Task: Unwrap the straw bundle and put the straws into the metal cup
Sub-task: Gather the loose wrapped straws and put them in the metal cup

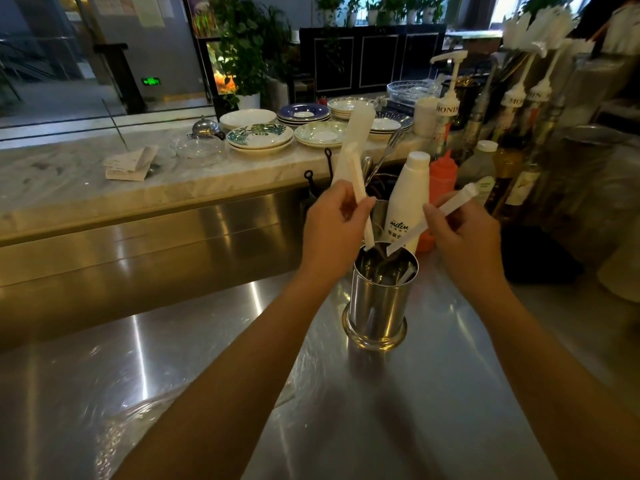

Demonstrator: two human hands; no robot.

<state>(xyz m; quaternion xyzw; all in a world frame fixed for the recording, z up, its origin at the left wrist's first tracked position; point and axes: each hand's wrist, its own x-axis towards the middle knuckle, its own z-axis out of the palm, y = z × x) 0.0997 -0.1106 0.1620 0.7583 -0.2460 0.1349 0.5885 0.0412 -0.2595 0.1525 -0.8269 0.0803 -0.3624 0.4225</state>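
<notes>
A shiny metal cup (379, 299) stands upright on the steel counter, just below both hands. My left hand (332, 230) grips a bundle of white paper-wrapped straws (356, 143) that rises up and to the right, with one straw's lower end dipping toward the cup's left rim. My right hand (457, 237) pinches a single white wrapped straw (446, 209) held at a slant, its lower tip just over the cup's mouth. The cup's inside shows mostly reflections.
A white bottle (408, 199) and an orange squeeze bottle (441, 178) stand right behind the cup, with syrup pump bottles (450, 109) to the right. Stacked plates (259, 136) sit on the marble ledge (69, 188) beyond. Crumpled clear wrap (145, 417) lies on the steel counter (450, 393) at lower left.
</notes>
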